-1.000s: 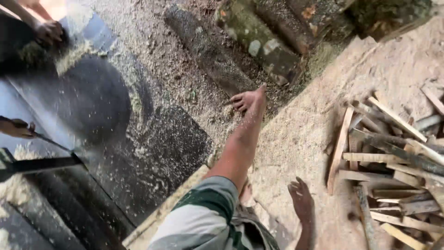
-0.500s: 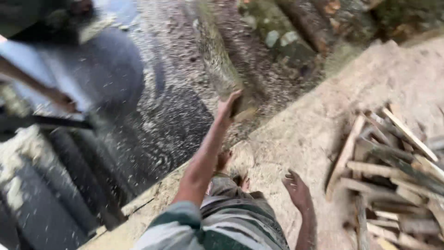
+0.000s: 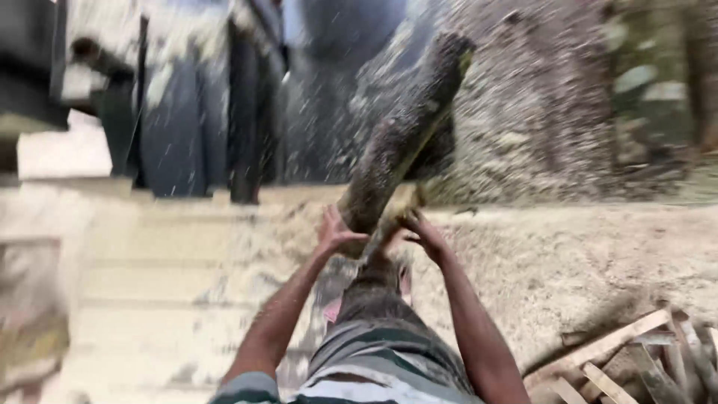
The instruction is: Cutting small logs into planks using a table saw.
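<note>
Head view, blurred by motion. Bark-covered slab of wood (image 3: pixel 404 142), long, dark and rough, pale cut face along its right edge, tilted upward and away from the near end. Near end gripped from both sides: left hand (image 3: pixel 336 233) on the left face, fingers spread against the bark; right hand (image 3: pixel 425 233) on the right, fingers curled round the pale edge. Sawdust-covered ground (image 3: pixel 568 254) beneath the slab. Pile of split wood strips (image 3: pixel 628 359) well right of and below the slab. No containers visible.
</note>
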